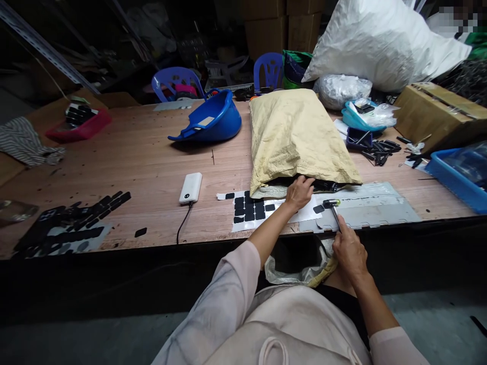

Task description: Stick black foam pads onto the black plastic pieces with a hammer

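Observation:
My right hand (pixel 349 251) is closed round the handle of a small hammer (pixel 332 203), whose head has a yellow-green tip and lies over the grey sheet (pixel 375 208) at the table's front edge. At the mouth of a yellow woven sack (pixel 300 137), my left hand (pixel 300 192) has its fingers curled and pressed together; what they hold is hidden. Black pieces (pixel 330 187) show inside the sack's opening. Under my left wrist lies a white sheet (pixel 238 226) bearing black rounded-square stickers (pixel 249 209). One black sticker (pixel 318 209) sits between my hands.
A white power bank (pixel 190 187) with a cable and a blue scoop-like basin (pixel 216 119) stand left of the sack. Black strips (pixel 101 210) lie far left. On the right are loose black parts (pixel 382 150), a carton (pixel 437 114) and a blue tray (pixel 454 180). Below hangs an opened bag (pixel 297 276).

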`<state>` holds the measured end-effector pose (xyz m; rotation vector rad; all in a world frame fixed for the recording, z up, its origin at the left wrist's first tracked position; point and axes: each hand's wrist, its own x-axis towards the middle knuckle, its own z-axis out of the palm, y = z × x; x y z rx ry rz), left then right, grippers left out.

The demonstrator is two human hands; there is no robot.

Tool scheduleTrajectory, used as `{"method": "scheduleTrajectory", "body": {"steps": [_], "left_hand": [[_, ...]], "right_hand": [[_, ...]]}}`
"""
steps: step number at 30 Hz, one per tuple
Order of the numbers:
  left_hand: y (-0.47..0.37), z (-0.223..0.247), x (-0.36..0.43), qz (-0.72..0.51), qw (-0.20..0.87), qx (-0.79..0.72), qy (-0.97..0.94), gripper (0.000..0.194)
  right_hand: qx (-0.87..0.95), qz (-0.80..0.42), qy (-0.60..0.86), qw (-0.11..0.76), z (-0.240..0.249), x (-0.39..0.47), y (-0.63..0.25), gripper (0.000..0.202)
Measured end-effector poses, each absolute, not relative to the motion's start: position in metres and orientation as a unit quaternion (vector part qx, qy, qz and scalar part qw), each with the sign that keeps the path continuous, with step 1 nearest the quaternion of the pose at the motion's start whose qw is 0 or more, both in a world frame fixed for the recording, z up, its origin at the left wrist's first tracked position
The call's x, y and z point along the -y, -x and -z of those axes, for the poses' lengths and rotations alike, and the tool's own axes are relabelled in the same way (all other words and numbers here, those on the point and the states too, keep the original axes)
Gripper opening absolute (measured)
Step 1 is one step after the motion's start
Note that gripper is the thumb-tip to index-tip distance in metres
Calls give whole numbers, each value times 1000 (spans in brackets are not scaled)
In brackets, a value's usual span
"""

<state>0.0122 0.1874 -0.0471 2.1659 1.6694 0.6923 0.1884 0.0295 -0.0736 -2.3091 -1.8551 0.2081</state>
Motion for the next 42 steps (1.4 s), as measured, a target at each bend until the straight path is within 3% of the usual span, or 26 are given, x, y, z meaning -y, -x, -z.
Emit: {"method": "scheduleTrajectory", "body": {"steps": [4,7,17,26,29,36,42], "left_hand": [[-31,39,-206,-112,168,-587,-784,34],[-38,41,-212,-91,169,-604,-774,33],[-10,47,-171,-193,70,-570,-795,30],[30,90,-113,-233,138,-563,-781,15],[32,97,-116,-265,172,-557,-768,17],[38,100,-124,-305,225,-544,-748,18],[35,97,-122,-275,226,-535,-766,19]], "right_hand": [[617,-82,778,82,71,-29,-190,60],[615,-94,779,82,70,-29,-191,60],[621,-75,773,107,78,-31,-195,60],[617,-89,775,103,78,-31,-193,62],[616,-95,769,143,87,-32,-198,62],[618,-156,699,325,111,-30,-217,64],[588,-214,674,394,114,-4,-208,63]]}}
